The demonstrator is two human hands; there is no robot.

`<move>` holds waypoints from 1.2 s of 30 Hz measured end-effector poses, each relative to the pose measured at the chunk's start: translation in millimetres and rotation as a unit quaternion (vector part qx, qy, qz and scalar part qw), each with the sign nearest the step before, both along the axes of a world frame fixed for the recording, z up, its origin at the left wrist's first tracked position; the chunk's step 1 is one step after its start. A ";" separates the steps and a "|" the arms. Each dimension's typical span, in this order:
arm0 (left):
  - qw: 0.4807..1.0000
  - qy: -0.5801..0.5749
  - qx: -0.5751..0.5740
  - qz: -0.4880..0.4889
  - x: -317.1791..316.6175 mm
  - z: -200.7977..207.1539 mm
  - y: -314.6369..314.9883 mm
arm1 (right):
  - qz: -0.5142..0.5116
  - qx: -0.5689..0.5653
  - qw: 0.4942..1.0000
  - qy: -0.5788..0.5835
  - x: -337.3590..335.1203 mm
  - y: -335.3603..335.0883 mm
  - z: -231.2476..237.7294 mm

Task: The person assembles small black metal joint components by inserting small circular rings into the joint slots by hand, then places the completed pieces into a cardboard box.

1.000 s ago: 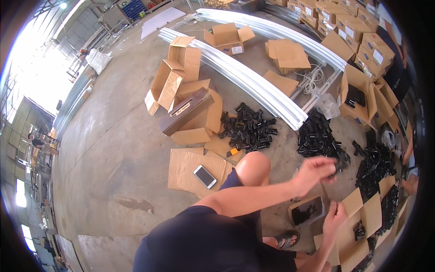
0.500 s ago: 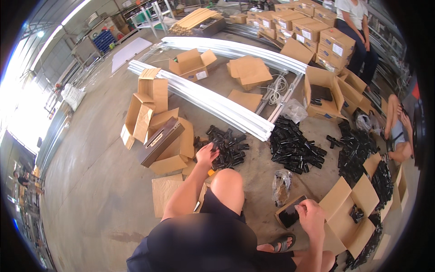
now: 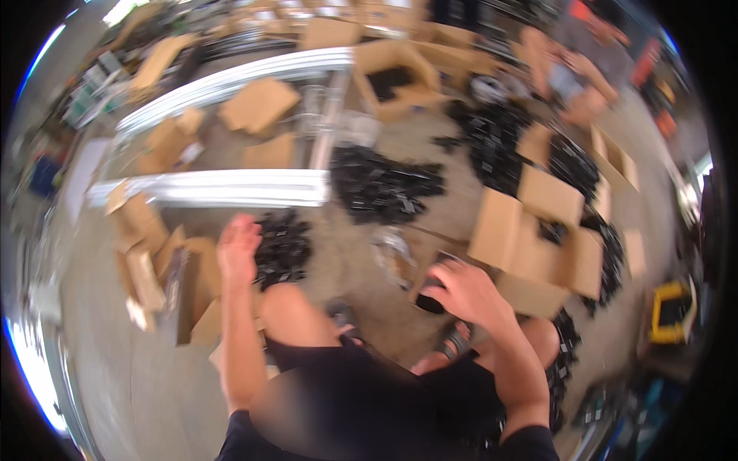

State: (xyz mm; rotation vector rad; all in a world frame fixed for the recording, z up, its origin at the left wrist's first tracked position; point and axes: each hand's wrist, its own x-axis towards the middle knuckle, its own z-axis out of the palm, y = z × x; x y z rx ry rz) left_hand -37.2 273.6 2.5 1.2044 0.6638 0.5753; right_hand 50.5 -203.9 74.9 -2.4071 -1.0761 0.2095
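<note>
Black parts (image 3: pixel 283 250) lie piled by your left hand (image 3: pixel 241 242), your right hand (image 3: pixel 459 288) is over a little box (image 3: pixel 422 284), both grips are too blurry to tell, and picking seems underway, needing a careful pinch next.

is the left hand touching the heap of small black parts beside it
Cannot tell: in the head view, the left hand appears right beside the heap of small black parts, but blur hides any contact or gap.
</note>
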 end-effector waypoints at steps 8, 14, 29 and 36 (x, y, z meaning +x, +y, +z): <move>0.941 -0.133 0.061 -0.306 59.1 107.4 -195.1 | -0.054 0.055 0.997 0.030 14.0 -97.4 74.2; 0.902 0.055 0.022 -0.428 71.8 20.2 -266.9 | -0.369 0.014 0.924 0.096 124.0 -229.7 -26.3; 0.812 0.259 0.019 -0.522 91.9 -16.9 -278.7 | -0.607 -0.188 0.772 0.018 231.8 -338.3 -256.6; 0.792 0.285 0.016 -0.540 101.1 -26.0 -283.9 | -0.580 -0.255 0.772 -0.052 250.6 -332.2 -286.9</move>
